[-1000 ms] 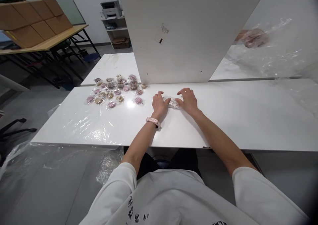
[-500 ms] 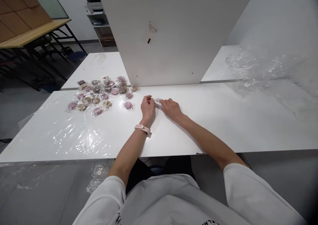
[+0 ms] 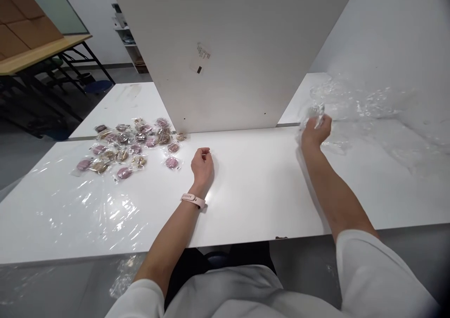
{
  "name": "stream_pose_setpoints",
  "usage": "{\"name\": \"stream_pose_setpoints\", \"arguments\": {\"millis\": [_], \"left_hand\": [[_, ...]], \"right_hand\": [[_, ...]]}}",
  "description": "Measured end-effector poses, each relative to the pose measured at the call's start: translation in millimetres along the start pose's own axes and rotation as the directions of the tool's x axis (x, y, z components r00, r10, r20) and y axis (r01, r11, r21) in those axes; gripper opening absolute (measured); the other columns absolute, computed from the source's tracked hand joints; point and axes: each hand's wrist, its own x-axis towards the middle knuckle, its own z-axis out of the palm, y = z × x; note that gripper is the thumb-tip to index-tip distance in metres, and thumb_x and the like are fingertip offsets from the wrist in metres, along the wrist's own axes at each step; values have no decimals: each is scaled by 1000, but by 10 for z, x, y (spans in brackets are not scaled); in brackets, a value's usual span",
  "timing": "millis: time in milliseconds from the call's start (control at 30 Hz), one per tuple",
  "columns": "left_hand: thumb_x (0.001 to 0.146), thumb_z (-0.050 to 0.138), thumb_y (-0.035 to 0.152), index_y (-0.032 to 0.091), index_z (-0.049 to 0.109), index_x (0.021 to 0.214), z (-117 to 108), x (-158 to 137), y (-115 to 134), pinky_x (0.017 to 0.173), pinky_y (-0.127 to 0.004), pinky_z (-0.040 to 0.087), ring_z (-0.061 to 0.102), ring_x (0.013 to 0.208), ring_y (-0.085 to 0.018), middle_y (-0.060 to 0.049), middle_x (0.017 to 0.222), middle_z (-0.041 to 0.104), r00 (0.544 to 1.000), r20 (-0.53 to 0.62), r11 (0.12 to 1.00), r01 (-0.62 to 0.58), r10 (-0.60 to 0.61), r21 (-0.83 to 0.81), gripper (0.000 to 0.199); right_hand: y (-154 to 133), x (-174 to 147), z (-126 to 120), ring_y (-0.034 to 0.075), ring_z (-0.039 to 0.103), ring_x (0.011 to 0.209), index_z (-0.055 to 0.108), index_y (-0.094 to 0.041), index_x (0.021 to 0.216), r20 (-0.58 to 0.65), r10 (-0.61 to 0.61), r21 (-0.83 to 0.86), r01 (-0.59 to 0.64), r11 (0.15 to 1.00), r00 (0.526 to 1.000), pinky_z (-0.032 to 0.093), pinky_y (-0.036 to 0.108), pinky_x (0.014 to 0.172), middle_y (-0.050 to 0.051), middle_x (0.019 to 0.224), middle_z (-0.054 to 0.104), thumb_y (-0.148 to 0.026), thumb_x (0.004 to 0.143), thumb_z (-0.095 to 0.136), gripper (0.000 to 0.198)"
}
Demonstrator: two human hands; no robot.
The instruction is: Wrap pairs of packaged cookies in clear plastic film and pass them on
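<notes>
My right hand (image 3: 315,129) is raised at the right of the white table (image 3: 253,191), its fingers closed on a crumpled piece of clear plastic film (image 3: 319,113). My left hand (image 3: 203,168) rests on its side near the table's middle, with a pale pink band (image 3: 193,200) at the wrist. Its fingers are curled in, and what they hold, if anything, is hidden. To its left lies a single clear packet with a round pink piece (image 3: 172,162). Further left is a loose cluster of similar clear packets with round pink and brown pieces (image 3: 123,155).
A tall white panel (image 3: 232,55) stands behind the table's middle. Crumpled clear plastic (image 3: 372,107) is heaped at the back right. A glossy clear sheet (image 3: 101,210) covers the table's left part. More plastic (image 3: 123,278) hangs below the front edge.
My right hand has left my left hand and swung far right and up with the clear plastic film. My left hand stays on the table. The view has shifted slightly.
</notes>
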Motion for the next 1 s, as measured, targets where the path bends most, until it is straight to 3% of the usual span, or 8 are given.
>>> {"name": "stream_pose_setpoints", "arguments": {"millis": [67,167,333,533,667,800,933,1000], "left_hand": [[85,53,18,23,65,96,-15,-13,31,78,-32,47,62,83,-19,-2,86,67,1000,10,1000,17,-17,12,17],[84,52,17,23,65,94,-29,-23,61,77,-32,47,62,82,-19,-2,86,67,999,22,999,35,-35,15,18],[83,50,15,23,66,93,-28,-16,53,77,-33,47,62,82,-19,-3,88,68,999,30,1000,21,-22,13,20],[83,53,17,23,66,93,-6,0,-33,75,-32,48,61,80,-19,-2,84,66,1000,24,999,-10,11,-33,18],[82,53,17,23,66,93,0,18,-81,75,-32,49,62,81,-19,-3,83,65,999,29,998,-39,40,-43,18],[81,52,15,23,66,91,-7,45,-101,76,-33,49,63,83,-20,-3,84,66,998,37,998,-52,54,-47,19],[81,53,15,23,66,92,-27,51,-80,78,-33,49,64,85,-20,-4,87,69,997,49,998,-56,57,-16,18],[83,55,17,22,66,92,-47,15,-45,77,-32,49,64,82,-19,-4,87,70,993,108,998,-32,37,-45,16]], "right_hand": [[-7,222,172,31,32,141,24,-3,153,-52,-70,-278,53,959,996,26,50,115,29,152,33,-18,98,27,57],[78,366,458,29,24,148,32,-11,154,154,-56,-535,131,835,986,22,52,119,21,159,31,-16,95,37,59],[264,299,635,30,26,150,45,-15,147,397,59,-593,207,778,916,23,58,118,17,160,35,-21,88,47,59],[149,-224,238,30,17,153,42,-18,150,11,-357,-642,281,714,934,10,60,118,18,163,28,-33,97,43,55],[202,-477,-229,37,14,151,43,-17,150,-239,-182,-627,-8,779,954,12,66,115,22,165,20,-31,91,50,61],[282,-852,-684,41,51,120,69,-10,117,-198,86,-487,-175,856,976,39,67,98,27,122,61,-27,90,37,45],[-17,-1761,-848,33,60,100,72,-17,112,-134,0,-428,-57,902,991,51,55,88,17,103,68,-34,92,37,43],[-354,-2312,-793,32,62,97,71,-24,111,35,-110,-262,115,958,993,54,50,80,14,104,69,-40,95,42,37]]}}
